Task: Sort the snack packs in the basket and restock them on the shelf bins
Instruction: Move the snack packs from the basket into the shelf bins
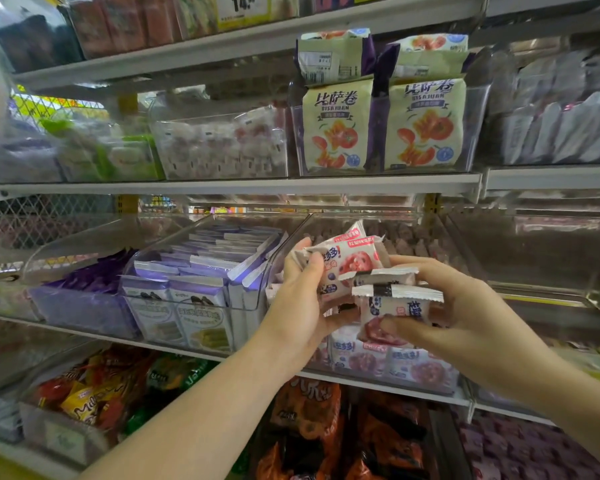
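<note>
Both hands are raised in front of the middle shelf, at a clear bin [374, 379] that holds matching pink-and-white snack packs [361, 358]. My left hand [298, 306] grips a small stack of pink-and-white snack packs [347, 261] with a red berry picture, thumb on top. My right hand [465, 306] holds two more of these packs [395, 306], one above the other, fingers curled under them. The two bundles touch above the bin. No basket is in view.
Left of that bin stand a clear bin of purple-and-white packs [194, 282] and one of purple packs [84, 299]. The bin [541, 258] to the right looks bare. Pizza-roll bags [381, 129] fill the shelf above. Orange and red snack bags [326, 427] lie below.
</note>
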Tool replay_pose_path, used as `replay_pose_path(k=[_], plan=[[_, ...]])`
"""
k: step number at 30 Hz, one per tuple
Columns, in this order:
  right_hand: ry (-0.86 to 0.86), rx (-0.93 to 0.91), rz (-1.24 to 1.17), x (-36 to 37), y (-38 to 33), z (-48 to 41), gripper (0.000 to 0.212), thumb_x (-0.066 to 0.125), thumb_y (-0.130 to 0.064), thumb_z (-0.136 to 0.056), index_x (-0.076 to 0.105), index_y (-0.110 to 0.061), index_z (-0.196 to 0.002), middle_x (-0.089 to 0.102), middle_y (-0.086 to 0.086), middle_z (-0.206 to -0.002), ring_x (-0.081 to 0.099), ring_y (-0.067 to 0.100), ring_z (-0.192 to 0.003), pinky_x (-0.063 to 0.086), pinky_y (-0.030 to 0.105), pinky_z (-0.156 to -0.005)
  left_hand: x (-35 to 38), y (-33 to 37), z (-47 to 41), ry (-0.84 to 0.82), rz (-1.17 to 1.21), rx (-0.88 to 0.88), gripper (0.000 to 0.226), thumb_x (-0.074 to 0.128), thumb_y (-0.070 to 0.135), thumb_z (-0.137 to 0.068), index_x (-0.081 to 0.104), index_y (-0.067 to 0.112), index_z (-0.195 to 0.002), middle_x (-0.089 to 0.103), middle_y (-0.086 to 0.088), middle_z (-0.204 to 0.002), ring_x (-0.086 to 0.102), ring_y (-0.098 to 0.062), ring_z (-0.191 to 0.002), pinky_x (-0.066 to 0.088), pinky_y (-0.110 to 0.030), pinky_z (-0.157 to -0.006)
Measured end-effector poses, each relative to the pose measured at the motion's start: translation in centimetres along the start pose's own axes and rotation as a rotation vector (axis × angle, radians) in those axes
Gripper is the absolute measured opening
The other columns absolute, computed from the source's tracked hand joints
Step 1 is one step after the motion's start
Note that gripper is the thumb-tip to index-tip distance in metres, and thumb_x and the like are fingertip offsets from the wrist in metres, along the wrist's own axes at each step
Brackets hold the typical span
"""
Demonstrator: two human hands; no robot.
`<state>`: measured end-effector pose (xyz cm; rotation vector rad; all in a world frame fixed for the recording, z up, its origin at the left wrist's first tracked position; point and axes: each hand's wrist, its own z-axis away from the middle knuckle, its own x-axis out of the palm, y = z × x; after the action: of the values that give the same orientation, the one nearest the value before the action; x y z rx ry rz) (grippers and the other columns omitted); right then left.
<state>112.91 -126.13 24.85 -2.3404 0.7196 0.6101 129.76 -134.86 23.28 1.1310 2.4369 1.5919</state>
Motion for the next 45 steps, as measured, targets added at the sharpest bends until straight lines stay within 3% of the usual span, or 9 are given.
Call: replay_pose_path(k=[7,11,19,22,26,30,36,40,45], plan=[[-0.041,0.02,-0.155,-0.8,-0.3,-0.3,0.031,0.073,-0.033,-0.067,0.071,-0.039,-0.097,0.064,-0.024,-0.113,0.069,0.003,-0.09,0.052,0.013,-0.073,-0.4,0.8,0.3,-0.055,-0.433,0.091,0.041,0.065,0.045,-0.084,0.051,0.025,-0.117,0.071,0.004,-0.098,0.067,-0.016,-0.095,0.052,-0.042,-0.091],[-0.131,0.045,-0.18,-2.3,-0.4,-0.5,0.034,0.075,-0.025,-0.068,0.071,-0.023,-0.102,0.068,-0.013,-0.11,0.071,0.012,-0.09,0.056,0.024,-0.078,-0.7,4.3,0.2,-0.132,-0.811,0.131,0.041,0.072,0.044,-0.074,0.055,0.025,-0.106,0.071,0.01,-0.088,0.068,-0.005,-0.08,0.054,-0.023,-0.069],[-0.228,0.039,-0.005,-5.4,-1.3,-1.1,0.03,0.075,-0.007,-0.077,0.07,-0.023,-0.103,0.074,-0.005,-0.097,0.071,0.01,-0.088,0.055,0.023,-0.078,1.4,7.9,-2.1,-0.514,-1.201,0.027,0.048,0.075,0.021,-0.081,0.056,0.037,-0.122,0.068,0.016,-0.109,0.066,-0.001,-0.095,0.054,-0.022,-0.085],[-0.184,0.055,0.044,-6.8,-1.2,-1.5,0.027,0.075,-0.01,-0.076,0.069,-0.02,-0.1,0.075,-0.004,-0.093,0.071,0.011,-0.085,0.056,0.025,-0.076,2.0,6.2,-2.7,-0.445,-1.271,0.182,0.047,0.069,0.022,-0.087,0.049,0.038,-0.126,0.064,0.018,-0.107,0.06,0.007,-0.091,0.047,-0.009,-0.075],[-0.046,0.076,-0.011,-8.3,-0.3,-1.8,0.024,0.074,-0.005,-0.073,0.067,-0.017,-0.093,0.075,-0.002,-0.089,0.072,0.014,-0.082,0.055,0.018,-0.07,1.9,2.3,-2.9,-0.329,-1.376,0.368,0.063,0.06,0.028,-0.093,0.026,0.041,-0.144,0.042,0.017,-0.122,0.049,-0.001,-0.107,0.04,-0.012,-0.087],[-0.025,0.088,0.01,-8.9,0.3,-1.5,0.026,0.073,0.001,-0.074,0.067,-0.022,-0.086,0.075,-0.002,-0.083,0.071,0.008,-0.073,0.052,0.013,-0.059,1.6,0.2,-2.4,-0.285,-1.26,0.488,0.056,0.061,0.026,-0.093,0.033,0.034,-0.141,0.04,0.018,-0.123,0.047,0.005,-0.104,0.037,-0.004,-0.087],[-0.011,0.098,0.055,-8.9,1.0,-1.3,0.027,0.074,0.0,-0.075,0.066,-0.022,-0.09,0.075,-0.008,-0.085,0.072,0.007,-0.075,0.051,0.011,-0.059,0.3,1.0,-1.4,-0.368,-1.15,0.243,0.05,0.063,0.031,-0.091,0.038,0.06,-0.122,0.061,0.02,-0.112,0.057,0.001,-0.105,0.051,-0.032,-0.093],[-0.043,0.128,0.086,-8.4,1.3,-1.7,0.025,0.075,-0.009,-0.074,0.067,-0.018,-0.095,0.075,-0.004,-0.089,0.073,0.015,-0.082,0.057,0.031,-0.076,0.8,3.4,-2.9,-0.462,-1.308,0.007,0.039,0.062,0.029,-0.092,0.045,0.038,-0.126,0.065,0.015,-0.111,0.061,-0.003,-0.101,0.051,-0.031,-0.091],[-0.045,0.118,0.091,-8.2,1.4,-2.1,0.025,0.076,-0.008,-0.074,0.067,-0.021,-0.094,0.075,-0.004,-0.09,0.073,0.015,-0.082,0.057,0.033,-0.075,2.6,3.9,-4.5,-0.554,-1.669,0.033,0.053,0.057,0.032,-0.095,0.032,0.033,-0.142,0.06,0.009,-0.122,0.058,-0.014,-0.104,0.047,-0.036,-0.087]])
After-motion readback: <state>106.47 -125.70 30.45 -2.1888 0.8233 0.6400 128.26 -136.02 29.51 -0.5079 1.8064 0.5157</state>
